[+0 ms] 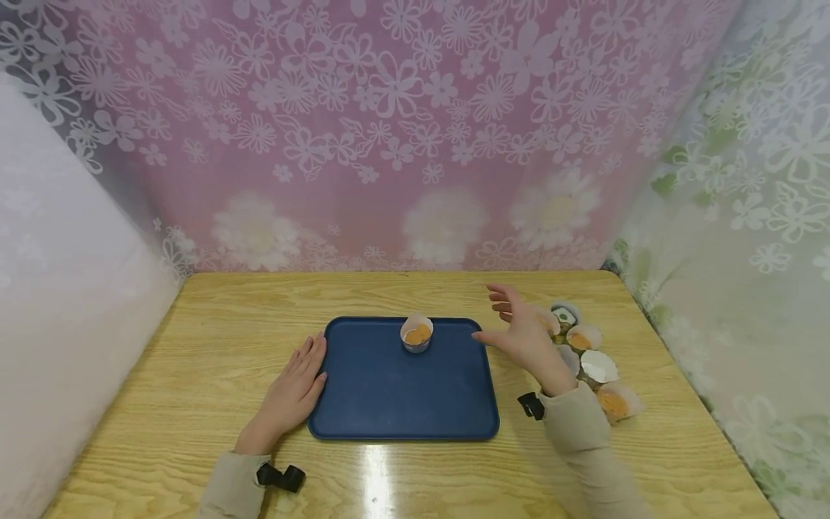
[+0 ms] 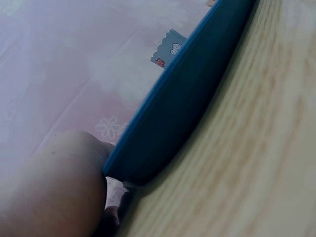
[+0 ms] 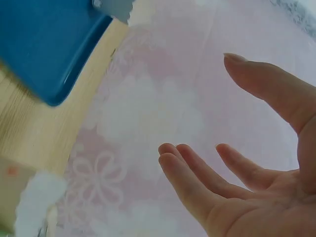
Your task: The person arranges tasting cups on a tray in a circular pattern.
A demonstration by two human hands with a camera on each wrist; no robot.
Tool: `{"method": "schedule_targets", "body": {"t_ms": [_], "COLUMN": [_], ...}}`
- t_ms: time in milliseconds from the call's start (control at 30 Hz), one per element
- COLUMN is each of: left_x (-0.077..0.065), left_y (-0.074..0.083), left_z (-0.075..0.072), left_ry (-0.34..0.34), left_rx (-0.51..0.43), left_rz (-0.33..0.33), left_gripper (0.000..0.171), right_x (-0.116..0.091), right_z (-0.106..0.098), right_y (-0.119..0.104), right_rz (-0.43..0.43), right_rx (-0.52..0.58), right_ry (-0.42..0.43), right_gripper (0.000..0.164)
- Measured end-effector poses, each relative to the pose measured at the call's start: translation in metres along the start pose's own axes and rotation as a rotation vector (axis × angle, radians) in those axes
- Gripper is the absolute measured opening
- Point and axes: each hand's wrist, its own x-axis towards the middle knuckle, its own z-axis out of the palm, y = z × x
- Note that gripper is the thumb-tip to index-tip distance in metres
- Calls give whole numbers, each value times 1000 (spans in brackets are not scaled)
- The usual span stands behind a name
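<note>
A dark blue tray (image 1: 402, 404) lies on the table, with one scallop-edged paper cup (image 1: 416, 347) near its far edge. Orange pieces show inside that cup. My left hand (image 1: 288, 396) rests against the tray's left edge, fingers extended; in the left wrist view the hand (image 2: 54, 187) touches the rim of the tray (image 2: 177, 103). Past the tray's right edge, my right hand (image 1: 527, 342) hovers with fingers and thumb spread apart. Nothing lies between the fingers of this hand (image 3: 237, 197) in the right wrist view. Its forearm partly hides the cups beside it.
Several paper cups stand grouped at the right of the wooden table (image 1: 227, 339), among them a white one (image 1: 599, 366) and one with orange contents (image 1: 614, 404). A round, dark-and-white item (image 1: 565, 314) is behind them. Flower-patterned curtains (image 1: 389, 144) enclose the table's back and sides.
</note>
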Motion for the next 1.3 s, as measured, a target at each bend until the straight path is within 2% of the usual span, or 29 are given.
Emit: {"method": "schedule_targets", "body": {"t_ms": [300, 567, 867, 1000, 1133, 1300], "left_x": [-1, -1, -1, 0, 0, 1], "left_y": [-1, -2, -4, -3, -2, 0], "left_z": [-1, 0, 0, 0, 0, 1], "left_ry": [12, 6, -1, 4, 9, 20], "left_rx": [19, 10, 11, 10, 16, 20], "left_rz": [12, 1, 1, 4, 5, 7], "left_gripper": [59, 60, 61, 61, 60, 60], "right_x": [-35, -67, -100, -111, -120, -125], "right_z": [-43, -71, -91, -96, -100, -111], "right_y": [20, 33, 67, 78, 86, 97], "right_rz": [5, -33, 4, 90, 244, 394], "right_rx": [-21, -101, -133, -184, -201, -213], "right_ry": [64, 178, 283, 298, 290, 203], "right_gripper": [81, 78, 77, 79, 83, 94]}}
